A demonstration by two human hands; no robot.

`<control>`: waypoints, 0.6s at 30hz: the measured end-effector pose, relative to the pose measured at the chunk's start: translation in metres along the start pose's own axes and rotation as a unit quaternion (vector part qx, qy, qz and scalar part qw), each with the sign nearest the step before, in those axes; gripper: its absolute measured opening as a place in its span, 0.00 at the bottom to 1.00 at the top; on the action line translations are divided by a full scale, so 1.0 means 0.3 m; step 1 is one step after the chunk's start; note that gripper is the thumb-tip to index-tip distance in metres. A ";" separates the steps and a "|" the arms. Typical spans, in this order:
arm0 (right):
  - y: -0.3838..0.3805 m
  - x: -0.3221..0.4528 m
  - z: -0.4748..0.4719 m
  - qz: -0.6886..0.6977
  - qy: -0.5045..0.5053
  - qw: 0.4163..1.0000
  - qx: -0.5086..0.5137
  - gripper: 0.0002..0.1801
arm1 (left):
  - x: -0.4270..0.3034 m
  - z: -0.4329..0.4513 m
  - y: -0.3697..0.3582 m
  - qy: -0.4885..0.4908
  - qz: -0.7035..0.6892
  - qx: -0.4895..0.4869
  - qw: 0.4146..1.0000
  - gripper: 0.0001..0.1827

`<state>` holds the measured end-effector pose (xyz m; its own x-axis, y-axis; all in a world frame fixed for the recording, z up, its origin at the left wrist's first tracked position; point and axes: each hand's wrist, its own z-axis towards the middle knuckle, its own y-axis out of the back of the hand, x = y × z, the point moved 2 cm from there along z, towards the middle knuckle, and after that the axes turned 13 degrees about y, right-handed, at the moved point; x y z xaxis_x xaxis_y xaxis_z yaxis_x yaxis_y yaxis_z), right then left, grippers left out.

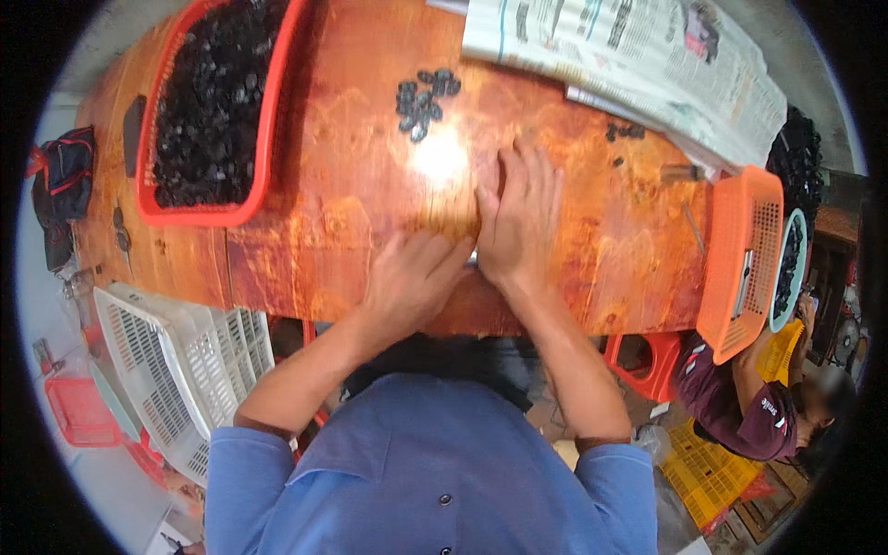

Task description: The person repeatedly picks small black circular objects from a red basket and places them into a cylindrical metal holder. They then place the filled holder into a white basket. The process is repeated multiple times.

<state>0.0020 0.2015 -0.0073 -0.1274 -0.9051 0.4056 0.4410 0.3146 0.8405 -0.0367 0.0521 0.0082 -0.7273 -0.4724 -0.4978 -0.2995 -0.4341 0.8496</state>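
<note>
My left hand [420,270] is low over the near part of the wooden table [333,277], its fingers bent and its palm hidden. My right hand [517,215] lies palm down beside it, fingers stretched forward and thumb along the inner side. Between the two hands shows a small pale, shiny bit [474,257], too little of it to name. Whether either hand grips something cannot be seen. Beyond the hands lies a cluster of small dark oval pieces [420,104]. A smaller group of dark pieces [624,131] is farther right.
A red plastic basket [260,159] full of black pieces stands at left. Newspapers [624,62] cover the far right. An orange basket [728,208] leans at the right edge, near a pale green basin [774,305]. White crates [173,347] stand lower left. Another person [742,402] is at right.
</note>
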 end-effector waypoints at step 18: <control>-0.003 -0.107 -0.038 0.314 -0.104 0.923 -0.195 0.19 | 0.054 -0.211 0.138 0.300 -0.564 0.031 0.769 0.20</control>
<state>0.0159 0.2271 -0.0252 0.1125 -0.4914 0.8637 0.7677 0.5948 0.2384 -0.0217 -0.0221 0.0243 0.4256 -0.0988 -0.8995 -0.5732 -0.7986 -0.1835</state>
